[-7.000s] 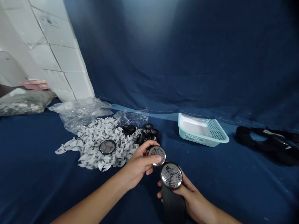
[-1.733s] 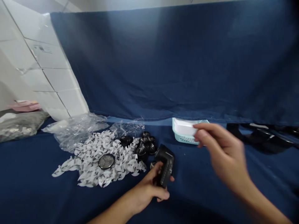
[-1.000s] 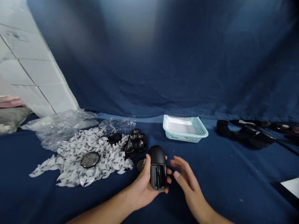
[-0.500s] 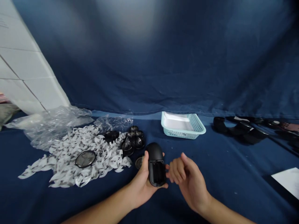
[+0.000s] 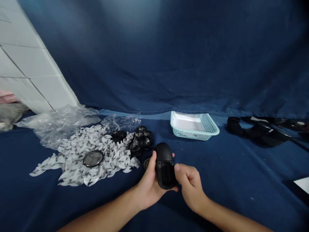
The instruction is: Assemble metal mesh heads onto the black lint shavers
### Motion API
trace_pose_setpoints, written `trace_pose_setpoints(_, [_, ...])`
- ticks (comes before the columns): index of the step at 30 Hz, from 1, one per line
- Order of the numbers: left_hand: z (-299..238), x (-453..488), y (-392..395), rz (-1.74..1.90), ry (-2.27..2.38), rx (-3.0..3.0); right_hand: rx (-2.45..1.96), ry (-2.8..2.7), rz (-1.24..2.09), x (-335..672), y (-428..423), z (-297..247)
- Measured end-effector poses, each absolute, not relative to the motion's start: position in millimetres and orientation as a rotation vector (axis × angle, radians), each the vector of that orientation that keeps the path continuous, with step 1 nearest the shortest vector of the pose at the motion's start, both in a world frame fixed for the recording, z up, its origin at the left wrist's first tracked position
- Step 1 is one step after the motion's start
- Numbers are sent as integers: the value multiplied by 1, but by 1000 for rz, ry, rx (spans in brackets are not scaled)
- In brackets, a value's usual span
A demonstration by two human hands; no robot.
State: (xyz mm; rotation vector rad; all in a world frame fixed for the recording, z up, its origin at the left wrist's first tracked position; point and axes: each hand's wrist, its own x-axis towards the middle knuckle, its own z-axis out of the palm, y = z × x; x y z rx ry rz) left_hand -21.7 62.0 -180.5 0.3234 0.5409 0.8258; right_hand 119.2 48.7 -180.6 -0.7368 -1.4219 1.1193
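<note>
My left hand (image 5: pixel 151 190) is closed round a black, rounded oblong plastic housing (image 5: pixel 164 153). An open battery compartment with dark slots faces up at its near end. The thumb lies along the left side and fingertips show at the right. Close against the housing's right edge is my right hand (image 5: pixel 191 185), its fingers curled and the thumb pressed to them. Whatever that hand may pinch is hidden. Just left of the housing, partly behind my left hand, lies a small round dark disc (image 5: pixel 146 163).
To the left spreads a heap of white leaf-shaped pieces (image 5: pixel 79 154) topped by a round black-rimmed disc (image 5: pixel 93 158). Several black round parts (image 5: pixel 142 141) and clear plastic bags (image 5: pixel 70 120) lie behind. A light blue basket (image 5: pixel 195 134) stands further back; black items (image 5: pixel 260 133) lie right.
My right hand has turned over and its thumb has come down to the housing's right edge. The view has shifted slightly. My left hand keeps its hold.
</note>
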Motion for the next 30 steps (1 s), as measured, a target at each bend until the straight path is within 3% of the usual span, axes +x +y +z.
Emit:
trace_pose_setpoints(8, [-180, -21, 58, 900, 555, 249, -806, -1841, 449, 119, 31, -182])
trace_pose_setpoints(14, [-183, -23, 60, 864, 518, 244, -982, -1800, 346, 116, 31, -189])
trace_pose_setpoints(17, [-183, -23, 61, 864, 548, 242, -1027, -1718, 418, 115, 35, -193])
trace_pose_setpoints(23, [-178, -23, 62, 852, 552, 200, -1079, -1670, 891, 117, 44, -200])
trace_pose_setpoints(30, [-177, -22, 61, 806, 601, 264, -1074, -1712, 963, 115, 46, -200])
